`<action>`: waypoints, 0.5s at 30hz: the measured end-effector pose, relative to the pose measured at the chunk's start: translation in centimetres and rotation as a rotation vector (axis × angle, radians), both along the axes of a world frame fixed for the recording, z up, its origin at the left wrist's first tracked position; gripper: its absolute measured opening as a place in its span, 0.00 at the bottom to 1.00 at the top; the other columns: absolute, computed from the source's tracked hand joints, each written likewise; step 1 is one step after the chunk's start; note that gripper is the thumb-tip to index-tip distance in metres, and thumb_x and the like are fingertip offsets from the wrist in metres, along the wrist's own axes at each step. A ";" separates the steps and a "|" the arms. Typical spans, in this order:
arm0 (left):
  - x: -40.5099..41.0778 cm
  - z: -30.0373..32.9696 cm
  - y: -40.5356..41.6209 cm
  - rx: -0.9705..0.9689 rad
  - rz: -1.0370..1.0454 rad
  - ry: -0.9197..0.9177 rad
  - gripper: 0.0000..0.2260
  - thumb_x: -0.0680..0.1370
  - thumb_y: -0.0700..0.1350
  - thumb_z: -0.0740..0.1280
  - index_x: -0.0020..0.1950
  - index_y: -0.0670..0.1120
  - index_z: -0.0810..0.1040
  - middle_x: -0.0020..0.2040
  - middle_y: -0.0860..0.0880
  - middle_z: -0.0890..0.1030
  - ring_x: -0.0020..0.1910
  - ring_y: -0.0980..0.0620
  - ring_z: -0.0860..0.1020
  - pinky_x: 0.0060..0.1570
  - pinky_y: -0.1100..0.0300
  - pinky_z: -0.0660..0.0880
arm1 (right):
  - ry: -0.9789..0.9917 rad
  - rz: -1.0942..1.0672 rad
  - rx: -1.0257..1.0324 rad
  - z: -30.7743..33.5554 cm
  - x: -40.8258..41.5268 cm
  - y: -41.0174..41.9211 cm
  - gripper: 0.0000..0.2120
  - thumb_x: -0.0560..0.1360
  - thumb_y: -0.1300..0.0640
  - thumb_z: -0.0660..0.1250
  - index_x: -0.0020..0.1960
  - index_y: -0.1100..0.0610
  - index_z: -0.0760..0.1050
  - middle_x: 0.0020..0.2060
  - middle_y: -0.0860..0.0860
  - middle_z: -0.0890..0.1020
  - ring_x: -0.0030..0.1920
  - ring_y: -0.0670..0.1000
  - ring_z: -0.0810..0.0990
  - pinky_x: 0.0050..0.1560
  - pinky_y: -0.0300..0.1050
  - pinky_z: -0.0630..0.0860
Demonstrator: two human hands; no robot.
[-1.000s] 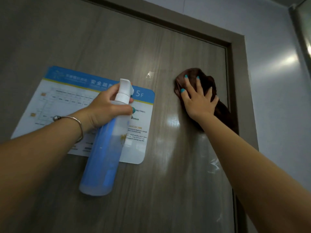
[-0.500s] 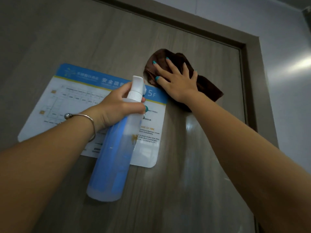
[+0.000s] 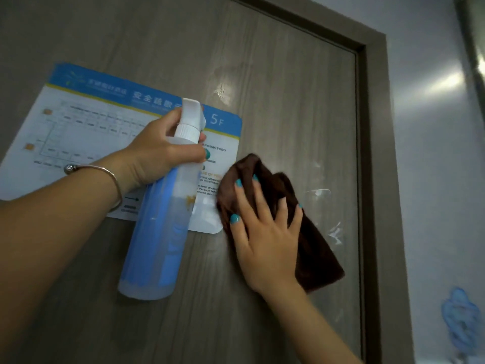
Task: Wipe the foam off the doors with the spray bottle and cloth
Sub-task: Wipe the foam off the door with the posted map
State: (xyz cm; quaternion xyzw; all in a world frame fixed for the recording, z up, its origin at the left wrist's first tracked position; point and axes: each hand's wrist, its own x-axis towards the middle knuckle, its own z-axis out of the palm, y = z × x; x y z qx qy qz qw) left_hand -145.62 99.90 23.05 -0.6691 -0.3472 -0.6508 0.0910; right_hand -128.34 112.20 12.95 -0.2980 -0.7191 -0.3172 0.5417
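A grey-brown wood-grain door fills the view. My left hand grips the neck of a blue and clear spray bottle with a white nozzle, held in front of the door. My right hand presses a dark brown cloth flat against the door with spread fingers, just right of the bottle. Thin wet or foamy streaks show above the cloth and to its right.
A blue and white floor-plan notice marked 5F is stuck to the door behind the bottle. The dark door frame runs down the right side, with a glossy grey wall beyond it. A blue smudge shows at lower right.
My right hand has swept the cloth down the door from near the notice's top right corner to beside its bottom right corner. The left hand still holds the bottle in about the same place.
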 end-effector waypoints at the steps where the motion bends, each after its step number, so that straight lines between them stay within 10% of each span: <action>1: 0.0 -0.1 0.0 0.003 -0.007 -0.002 0.40 0.53 0.55 0.71 0.66 0.52 0.72 0.57 0.47 0.82 0.55 0.54 0.80 0.54 0.56 0.76 | -0.010 -0.008 0.005 -2.0 0.1 0.1 0.27 0.81 0.42 0.49 0.79 0.40 0.54 0.78 0.44 0.58 0.76 0.63 0.60 0.72 0.70 0.56; 7: 0.3 -0.5 -0.1 0.010 0.001 -0.002 0.41 0.54 0.56 0.71 0.68 0.53 0.71 0.56 0.47 0.82 0.56 0.51 0.79 0.53 0.55 0.77 | -0.095 -0.006 0.023 -6.3 1.3 0.7 0.27 0.80 0.42 0.53 0.78 0.38 0.57 0.78 0.43 0.59 0.77 0.60 0.60 0.70 0.67 0.54; 15: 2.3 -2.9 0.3 -0.031 0.072 0.058 0.40 0.54 0.56 0.70 0.66 0.50 0.72 0.56 0.46 0.81 0.56 0.47 0.80 0.57 0.48 0.77 | 0.019 -0.019 -0.083 10.0 0.6 0.6 0.25 0.82 0.41 0.43 0.78 0.34 0.46 0.80 0.42 0.49 0.79 0.61 0.48 0.76 0.65 0.43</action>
